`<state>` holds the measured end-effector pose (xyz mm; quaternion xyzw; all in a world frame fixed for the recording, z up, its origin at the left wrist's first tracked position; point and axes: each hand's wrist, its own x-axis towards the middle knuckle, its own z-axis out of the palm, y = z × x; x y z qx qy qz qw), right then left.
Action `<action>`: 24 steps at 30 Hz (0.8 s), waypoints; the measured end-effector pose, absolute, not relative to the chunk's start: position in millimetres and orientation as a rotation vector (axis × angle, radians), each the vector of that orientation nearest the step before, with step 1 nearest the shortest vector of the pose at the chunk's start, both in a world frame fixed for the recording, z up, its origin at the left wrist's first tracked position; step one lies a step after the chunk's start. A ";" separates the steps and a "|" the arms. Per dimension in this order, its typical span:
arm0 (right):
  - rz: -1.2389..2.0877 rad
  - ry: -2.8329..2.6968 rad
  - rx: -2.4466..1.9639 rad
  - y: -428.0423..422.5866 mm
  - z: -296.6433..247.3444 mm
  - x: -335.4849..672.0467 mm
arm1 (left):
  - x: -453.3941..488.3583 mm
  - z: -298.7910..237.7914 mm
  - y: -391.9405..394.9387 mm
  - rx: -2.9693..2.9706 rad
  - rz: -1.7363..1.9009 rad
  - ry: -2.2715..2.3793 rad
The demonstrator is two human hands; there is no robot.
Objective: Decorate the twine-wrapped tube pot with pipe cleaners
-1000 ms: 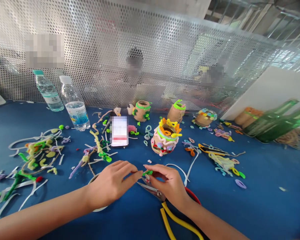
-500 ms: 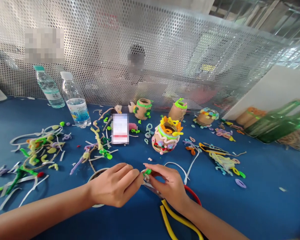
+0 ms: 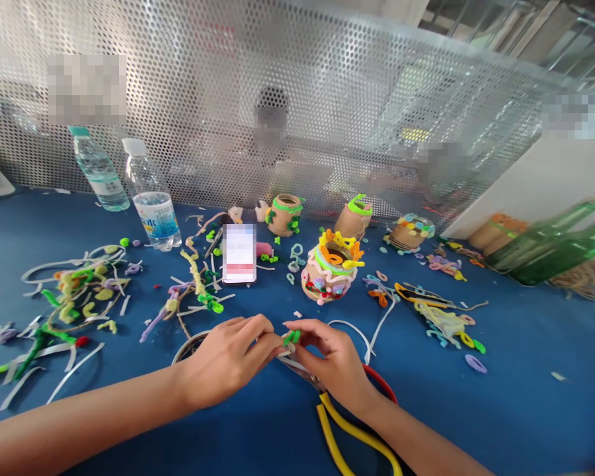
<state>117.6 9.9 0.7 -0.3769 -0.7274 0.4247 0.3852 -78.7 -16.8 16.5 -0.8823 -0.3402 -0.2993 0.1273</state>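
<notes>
A small green piece of pipe cleaner (image 3: 291, 337) is pinched between the fingertips of my right hand (image 3: 334, 360). My left hand (image 3: 231, 357) is closed, its thumb and fingertips meeting at the left side of the same piece. Something small and pale shows just under the green piece; its kind I cannot make out. Below my right hand lie scissors with yellow handles (image 3: 359, 433), their blades partly covered by the fingers. A round rim (image 3: 191, 345), perhaps of a tape roll, sticks out behind my left hand. Beyond my hands stands a twine-wrapped jar (image 3: 322, 281) decorated with coloured pipe cleaner.
Pipe cleaner scraps and white strips (image 3: 74, 350) litter the left. A phone (image 3: 239, 254) lies mid-table near water bottles (image 3: 156, 221). More wrapped jars (image 3: 285, 221) line the back before a perforated metal screen (image 3: 203, 132). Green glass bottles (image 3: 550, 251) lie at right.
My left hand's fingers have shifted slightly up and straightened a little. More of the green piece shows between my fingertips. The jars and scissors stay where they were.
</notes>
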 end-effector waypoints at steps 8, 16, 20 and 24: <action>0.860 -1.969 -0.972 8.3 -7.3 118.9 | -69.2 12.8 -20.1 -2.729 -1.041 -1.375; 0.819 -2.094 -0.876 5.3 -6.3 116.2 | -58.4 14.6 -10.3 -2.901 -1.330 -2.496; 1.306 -1.825 -1.003 9.2 -4.9 115.6 | -65.9 9.3 -7.5 -2.912 -1.501 -2.124; 1.692 -1.437 -0.999 17.4 -5.0 116.7 | -83.3 6.5 -4.6 -2.819 -1.241 -1.162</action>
